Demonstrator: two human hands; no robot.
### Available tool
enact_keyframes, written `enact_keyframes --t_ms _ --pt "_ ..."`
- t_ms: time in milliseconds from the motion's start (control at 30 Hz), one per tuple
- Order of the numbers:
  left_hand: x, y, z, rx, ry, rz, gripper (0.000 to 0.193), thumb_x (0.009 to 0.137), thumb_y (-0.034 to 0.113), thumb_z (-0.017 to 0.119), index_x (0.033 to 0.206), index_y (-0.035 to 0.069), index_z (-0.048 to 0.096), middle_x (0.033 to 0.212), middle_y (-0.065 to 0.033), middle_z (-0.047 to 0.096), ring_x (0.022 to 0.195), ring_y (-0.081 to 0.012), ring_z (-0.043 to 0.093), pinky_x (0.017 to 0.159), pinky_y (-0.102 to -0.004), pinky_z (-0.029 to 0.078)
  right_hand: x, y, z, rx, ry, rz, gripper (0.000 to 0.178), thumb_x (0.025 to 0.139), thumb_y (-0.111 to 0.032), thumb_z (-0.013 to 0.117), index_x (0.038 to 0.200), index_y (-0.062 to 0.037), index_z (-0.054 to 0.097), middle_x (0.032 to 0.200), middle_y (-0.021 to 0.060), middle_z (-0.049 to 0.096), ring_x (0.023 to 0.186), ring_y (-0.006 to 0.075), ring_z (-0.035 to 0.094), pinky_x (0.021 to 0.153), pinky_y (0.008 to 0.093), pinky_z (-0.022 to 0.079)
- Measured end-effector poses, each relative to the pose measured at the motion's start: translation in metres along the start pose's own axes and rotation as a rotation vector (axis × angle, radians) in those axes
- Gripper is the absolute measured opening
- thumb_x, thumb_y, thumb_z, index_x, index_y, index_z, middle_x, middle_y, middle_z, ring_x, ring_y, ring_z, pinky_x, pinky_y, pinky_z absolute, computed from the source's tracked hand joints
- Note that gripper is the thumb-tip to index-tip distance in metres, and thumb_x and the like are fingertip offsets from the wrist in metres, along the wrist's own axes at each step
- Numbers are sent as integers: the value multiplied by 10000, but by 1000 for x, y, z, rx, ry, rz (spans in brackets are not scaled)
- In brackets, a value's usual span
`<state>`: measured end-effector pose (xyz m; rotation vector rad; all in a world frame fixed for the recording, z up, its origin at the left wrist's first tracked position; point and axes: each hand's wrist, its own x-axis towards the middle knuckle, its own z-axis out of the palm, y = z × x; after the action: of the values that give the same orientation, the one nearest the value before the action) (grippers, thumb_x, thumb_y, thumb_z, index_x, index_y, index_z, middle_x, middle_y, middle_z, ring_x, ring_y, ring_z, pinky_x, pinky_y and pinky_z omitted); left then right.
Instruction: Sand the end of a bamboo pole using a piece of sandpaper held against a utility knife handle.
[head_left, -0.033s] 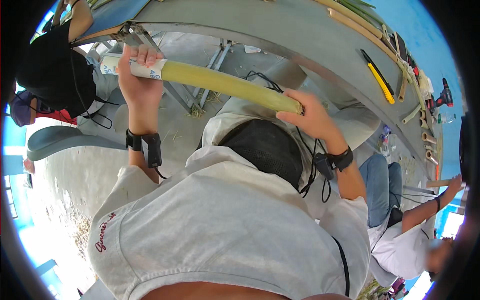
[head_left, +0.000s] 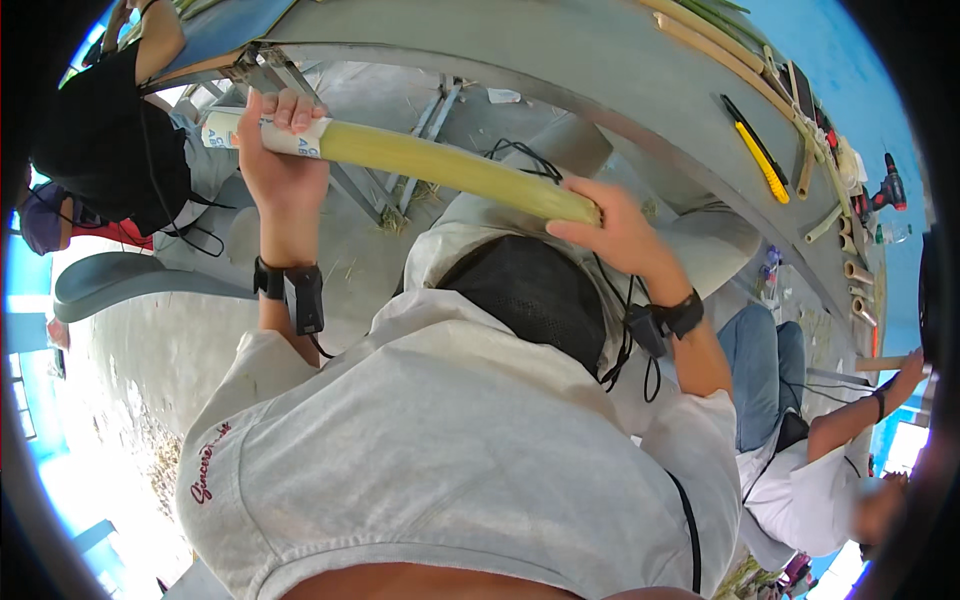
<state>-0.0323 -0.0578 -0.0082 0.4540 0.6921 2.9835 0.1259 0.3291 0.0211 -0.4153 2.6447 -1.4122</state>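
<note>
Yellow-green bamboo-like rod fills your grip; left hand clasps its wrapper, right hand its end, seemingly for steadiness.

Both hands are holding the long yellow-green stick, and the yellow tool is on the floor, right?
Not quite: the yellow tool lies on the grey table, not the floor, as the head view shows. The left hand and right hand do hold the long yellow-green stick.
</note>
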Motion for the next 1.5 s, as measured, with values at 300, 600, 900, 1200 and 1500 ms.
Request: enact_keyframes --t_ms 300,600,900,1200,1500 --pt "-49 -108 98 57 -14 -292 206 1043 257 603 899 136 519 731 5 449 714 -162 510 831 -390 481 37 -22 47 109 -52 -45 424 921 -391 784 991 8 656 781 89 610 728 183 546 688 349 450" --pt "-3 -12 26 -114 -41 13 269 1005 225 696 830 120 522 745 7 429 705 -151 467 832 -358 460 7 4 12 -55 25 11 428 889 -334 821 1079 11 655 828 56 590 768 132 536 716 301 457" --pt "-23 -74 59 -34 1 -3 261 1019 243 651 836 148 490 741 8 429 711 -145 467 825 -369 461 34 -25 18 -6 14 52 442 873 -373 831 1010 11 660 741 80 571 699 191 534 675 349 457" --pt "-18 -59 76 160 162 -41 226 1040 237 597 857 122 533 743 -2 447 752 -185 533 830 -405 500 35 -21 16 -73 -28 48 480 860 -436 824 1008 -5 676 775 162 656 693 300 607 684 382 489" --pt "-49 -130 90 65 -125 -266 195 1013 210 618 894 94 516 789 -29 472 755 -177 527 813 -407 493 46 -29 43 -60 27 -37 522 825 -440 835 1049 6 684 856 202 701 739 381 637 706 419 510"
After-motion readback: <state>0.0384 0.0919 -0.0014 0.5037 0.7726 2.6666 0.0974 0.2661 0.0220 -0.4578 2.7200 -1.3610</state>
